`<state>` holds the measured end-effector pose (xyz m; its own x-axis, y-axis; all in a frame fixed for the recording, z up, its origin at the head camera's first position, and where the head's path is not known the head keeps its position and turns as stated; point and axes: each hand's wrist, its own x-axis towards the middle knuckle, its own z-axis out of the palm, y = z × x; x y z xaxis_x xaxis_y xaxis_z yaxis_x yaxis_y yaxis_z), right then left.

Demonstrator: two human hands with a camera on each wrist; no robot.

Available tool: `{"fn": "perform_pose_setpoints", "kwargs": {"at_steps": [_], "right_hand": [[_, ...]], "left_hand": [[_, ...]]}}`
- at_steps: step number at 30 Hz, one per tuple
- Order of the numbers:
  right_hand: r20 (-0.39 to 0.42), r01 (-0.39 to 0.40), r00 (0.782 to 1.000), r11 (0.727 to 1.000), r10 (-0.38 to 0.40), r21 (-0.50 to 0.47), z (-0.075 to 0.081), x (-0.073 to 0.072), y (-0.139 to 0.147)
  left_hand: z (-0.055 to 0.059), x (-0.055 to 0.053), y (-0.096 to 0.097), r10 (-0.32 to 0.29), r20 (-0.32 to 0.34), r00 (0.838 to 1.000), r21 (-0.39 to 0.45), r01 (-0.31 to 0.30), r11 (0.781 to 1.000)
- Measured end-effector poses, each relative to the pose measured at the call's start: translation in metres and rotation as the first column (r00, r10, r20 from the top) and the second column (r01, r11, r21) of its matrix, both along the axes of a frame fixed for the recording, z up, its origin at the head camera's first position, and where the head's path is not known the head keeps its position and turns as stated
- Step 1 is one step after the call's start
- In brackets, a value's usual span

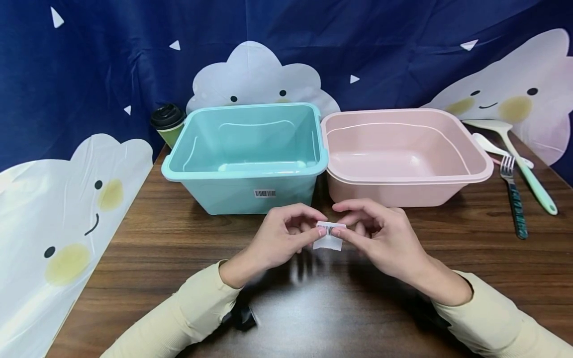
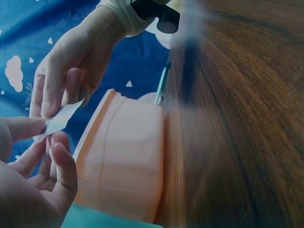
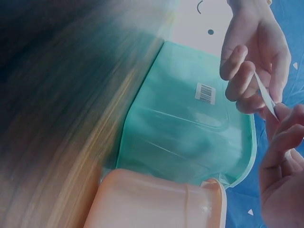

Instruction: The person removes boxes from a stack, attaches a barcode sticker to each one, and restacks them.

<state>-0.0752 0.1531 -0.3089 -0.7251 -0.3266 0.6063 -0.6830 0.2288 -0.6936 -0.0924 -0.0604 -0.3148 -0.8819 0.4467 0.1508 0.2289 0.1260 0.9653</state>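
Barcode slip [image 1: 329, 242]: small white piece of paper or label, black bars printed along its upper part, lower part blank with an uneven bottom edge; slightly bent in the left wrist view, seen nearly edge-on in the right wrist view.
Slip's place: held up between the two hands above the table [image 1: 147, 238], in front of the gap between the tubs; the thumbs cover part of the print.
Teal tub [image 1: 246, 196]: upright, beyond the left hand [image 1: 279, 238], with a white barcode sticker [image 1: 265, 193] on its near wall.
Pink tub [image 1: 394, 194]: upright, just beside the teal one, beyond the right hand [image 1: 389, 238].
Cup [image 1: 169, 132]: green with a black lid, partly hidden behind the teal tub's left side.
Utensils: right of the pink tub lie a turner [image 1: 530, 171] with a mint handle, a white spoon [image 1: 491, 145] and a fork [image 1: 517, 206] with a dark patterned handle.
Backdrop [image 1: 340, 40]: blue cloth with smiling clouds.
Left hand's state: thumb and fingers nearly closed, pinching the slip's left part.
Right hand's state: thumb and fingers likewise pinching the right part, index finger arched above it.
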Motion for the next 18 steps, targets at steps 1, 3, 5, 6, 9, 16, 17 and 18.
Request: {"fn": "perform_pose_setpoints", "kwargs": {"at_steps": [1,3,5,6,9,16,17,18], "right_hand": [[0.005,-0.003,1.000,1.000,0.003,-0.002,-0.0001,0.0002,-0.0001],[0.015,-0.009,1.000,1.000,0.009,-0.005,-0.0004,0.0007,-0.0003],[0.020,-0.014,1.000,1.000,0.014,-0.006,-0.0007,0.0010,-0.0006],[0.023,-0.016,1.000,1.000,0.016,-0.006,-0.0008,0.0011,-0.0007],[0.032,-0.016,0.999,1.000,0.016,-0.003,-0.0011,0.0016,-0.0011],[0.069,0.002,0.998,0.999,-0.005,0.042,-0.0001,0.0016,-0.0008],[0.071,0.002,0.997,0.999,-0.005,0.043,0.0001,0.0014,-0.0007],[0.067,0.005,0.998,0.999,-0.008,0.044,0.0003,0.0011,-0.0007]], "left_hand": [[0.0002,0.0001,0.0002,0.001,0.004,1.000,0.004,-0.001,1.000],[0.0007,0.0004,0.0005,0.002,0.011,1.000,0.012,-0.002,1.000],[0.0008,0.0003,0.0010,0.005,0.031,1.000,0.023,-0.006,1.000],[0.0009,0.0004,0.0012,0.006,0.044,0.999,0.030,-0.007,1.000],[0.0001,-0.0001,0.0017,0.008,0.089,0.996,0.047,-0.012,0.999],[-0.0013,-0.0004,0.0032,0.025,0.120,0.992,0.060,-0.032,0.998],[-0.0012,-0.0003,0.0033,0.025,0.119,0.993,0.063,-0.033,0.997],[-0.0013,-0.0001,0.0033,0.025,0.119,0.993,0.065,-0.033,0.997]]}}
